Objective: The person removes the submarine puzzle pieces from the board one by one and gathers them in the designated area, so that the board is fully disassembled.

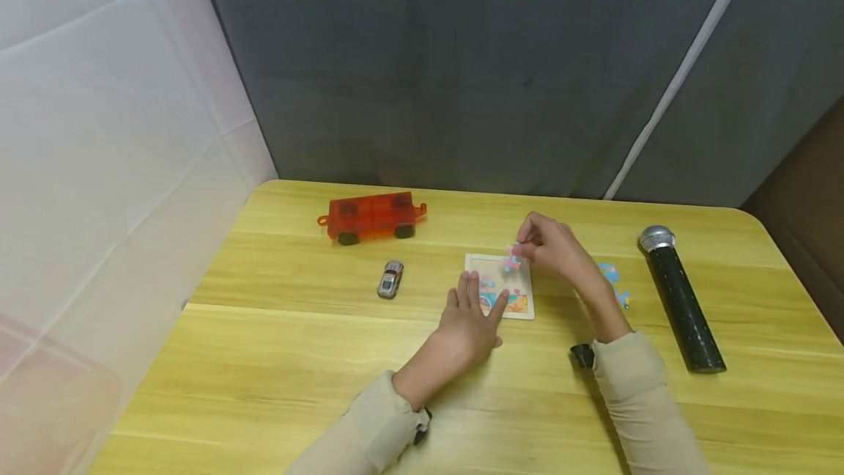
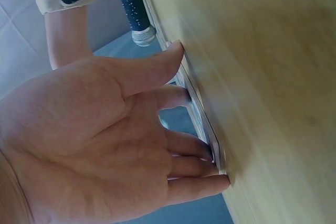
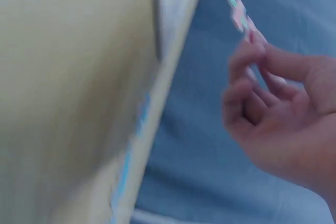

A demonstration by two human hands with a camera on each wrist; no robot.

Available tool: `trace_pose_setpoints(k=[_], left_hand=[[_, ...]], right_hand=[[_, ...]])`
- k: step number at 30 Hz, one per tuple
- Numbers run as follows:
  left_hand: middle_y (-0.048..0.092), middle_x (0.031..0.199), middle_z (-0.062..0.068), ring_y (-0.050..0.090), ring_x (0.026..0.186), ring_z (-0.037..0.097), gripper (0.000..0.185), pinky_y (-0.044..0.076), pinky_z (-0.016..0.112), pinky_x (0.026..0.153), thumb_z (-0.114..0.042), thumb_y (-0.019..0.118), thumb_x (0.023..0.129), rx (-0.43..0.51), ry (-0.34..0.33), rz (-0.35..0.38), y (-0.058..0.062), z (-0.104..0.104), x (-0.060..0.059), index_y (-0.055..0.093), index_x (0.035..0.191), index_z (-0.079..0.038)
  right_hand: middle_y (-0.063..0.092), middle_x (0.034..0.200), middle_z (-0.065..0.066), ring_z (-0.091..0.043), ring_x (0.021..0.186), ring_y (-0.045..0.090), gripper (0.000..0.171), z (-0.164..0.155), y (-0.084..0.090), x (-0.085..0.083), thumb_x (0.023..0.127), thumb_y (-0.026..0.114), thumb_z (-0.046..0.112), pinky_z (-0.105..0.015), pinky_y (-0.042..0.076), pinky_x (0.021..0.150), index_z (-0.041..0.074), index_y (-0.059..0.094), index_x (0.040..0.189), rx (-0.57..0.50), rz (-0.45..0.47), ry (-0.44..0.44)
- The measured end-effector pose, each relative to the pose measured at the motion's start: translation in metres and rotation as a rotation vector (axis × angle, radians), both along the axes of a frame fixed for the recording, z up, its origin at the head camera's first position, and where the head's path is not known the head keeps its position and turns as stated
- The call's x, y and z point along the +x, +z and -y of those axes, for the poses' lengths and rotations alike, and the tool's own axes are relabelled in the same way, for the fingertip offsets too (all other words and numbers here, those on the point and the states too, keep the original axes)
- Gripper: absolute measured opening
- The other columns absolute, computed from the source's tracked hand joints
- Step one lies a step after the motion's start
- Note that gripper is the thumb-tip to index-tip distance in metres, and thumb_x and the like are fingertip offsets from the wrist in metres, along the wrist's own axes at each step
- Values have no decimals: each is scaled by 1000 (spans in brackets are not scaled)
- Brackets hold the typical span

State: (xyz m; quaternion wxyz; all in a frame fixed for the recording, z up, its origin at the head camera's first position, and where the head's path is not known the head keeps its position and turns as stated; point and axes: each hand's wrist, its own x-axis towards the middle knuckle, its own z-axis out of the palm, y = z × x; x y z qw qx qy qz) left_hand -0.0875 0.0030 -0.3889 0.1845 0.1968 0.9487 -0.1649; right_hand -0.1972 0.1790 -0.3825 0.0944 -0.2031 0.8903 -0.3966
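A small white puzzle board [image 1: 524,309] lies flat on the wooden table [image 1: 277,358]. My left hand [image 1: 469,321] rests on its near left part with straight fingers [image 2: 202,150] pressing the board's edge [image 2: 202,116]. My right hand [image 1: 550,244] hovers over the board's far right corner and pinches a pink and blue puzzle piece [image 1: 511,260] between thumb and fingertips [image 3: 247,56]; the piece [image 3: 239,14] is lifted off the board.
A blue loose puzzle piece [image 1: 613,281] lies right of the board. A black microphone [image 1: 679,303] lies at the far right. A grey toy car [image 1: 390,278] and an orange wheeled toy wagon [image 1: 371,216] sit to the left. A grey curtain hangs behind the table.
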Motion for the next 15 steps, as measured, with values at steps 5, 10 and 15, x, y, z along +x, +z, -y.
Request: trace_pose_setpoints(k=[5, 10, 15], left_hand=[[22, 180, 26, 21, 169, 40, 74, 34, 42, 133, -58, 44, 114, 15, 1, 1, 0, -1, 0, 17, 178, -33], [22, 180, 25, 21, 169, 40, 73, 35, 42, 133, -58, 43, 114, 14, 0, -3, 0, -1, 1, 18, 178, -33], [23, 180, 24, 22, 169, 39, 72, 35, 41, 133, -58, 43, 114, 7, 3, -6, 0, -2, 3, 19, 178, -34]], right_hand=[[70, 84, -11, -23, 72, 64, 10, -42, 11, -1, 103, 71, -1, -31, 50, 64, -1, 62, 98, 88, 135, 95], [63, 77, -6, -18, 65, 57, 14, -83, 9, -1, 102, 71, -2, -33, 50, 61, 0, 61, 93, 220, 294, 133], [64, 76, -8, -19, 62, 60, 12, -96, 3, 0, 102, 70, -1, -36, 54, 62, -1, 61, 93, 295, 340, 71]])
